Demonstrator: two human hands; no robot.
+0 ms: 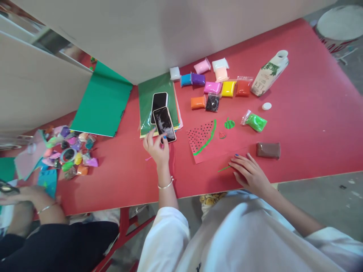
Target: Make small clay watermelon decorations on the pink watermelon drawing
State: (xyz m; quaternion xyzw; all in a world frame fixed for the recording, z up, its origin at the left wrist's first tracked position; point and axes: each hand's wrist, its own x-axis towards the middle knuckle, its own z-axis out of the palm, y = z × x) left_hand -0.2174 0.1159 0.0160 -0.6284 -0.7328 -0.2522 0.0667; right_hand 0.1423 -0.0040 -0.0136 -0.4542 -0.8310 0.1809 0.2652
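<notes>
My left hand (pixel 157 149) is raised at the near edge of a lit phone (pixel 165 124), fingers bent and apart, with nothing visible in it. Whether a fingertip touches the phone I cannot tell. That phone overlaps a second phone (pixel 159 102) on a green folder (pixel 144 90). My right hand (pixel 251 172) lies palm down on the red table, fingers stretched, at the end of a thin green strip (pixel 223 169). Beyond it is a paper (pixel 194 136) with a watermelon slice in red and green with black dots. Small green (pixel 229 123) and red melon pieces (pixel 222 135) lie beside it.
Clay packets in several colours (pixel 212 87) lie at the back. A carton (pixel 269 73) stands beside its white cap (pixel 266 106). A green packet (pixel 255 121) and brown block (pixel 268 150) lie rightward. At left, another person's hand (pixel 36 196) is near a packet pile (pixel 68 151).
</notes>
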